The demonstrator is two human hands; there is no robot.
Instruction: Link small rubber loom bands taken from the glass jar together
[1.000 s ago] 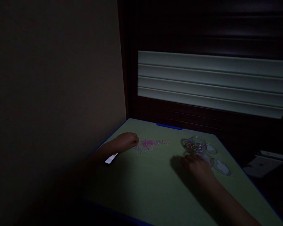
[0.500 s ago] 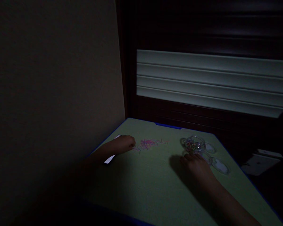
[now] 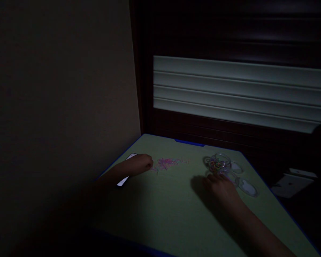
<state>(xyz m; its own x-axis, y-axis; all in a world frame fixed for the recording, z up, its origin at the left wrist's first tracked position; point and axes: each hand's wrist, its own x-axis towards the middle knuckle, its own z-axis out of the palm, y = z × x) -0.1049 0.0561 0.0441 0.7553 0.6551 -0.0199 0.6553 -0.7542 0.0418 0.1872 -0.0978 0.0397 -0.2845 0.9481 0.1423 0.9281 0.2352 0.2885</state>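
Observation:
My left hand (image 3: 142,163) is closed, resting at the left end of a loose pile of thin pink and purple strips (image 3: 166,163); what its fingers hold, if anything, is hidden. Under that wrist lies a phone with a lit screen (image 3: 123,181). My right hand (image 3: 219,186) has its fingers curled in, just in front of two clear round jars. The farther jar (image 3: 220,157) contains small multicoloured pieces (image 3: 215,164). Partly behind my right knuckles stands the nearer jar (image 3: 231,176), its contents hard to see. Whatever is between my right fingers cannot be made out.
Two round clear lids (image 3: 247,187) lie right of the jars on the pale green table (image 3: 160,210), which has blue edges. A wall (image 3: 69,89) borders the left side. Beyond the right edge sits a white box (image 3: 294,185). The room is dim.
The view has shifted slightly, so the table and jars sit a little farther left. Both hands keep nearly the same places and poses.

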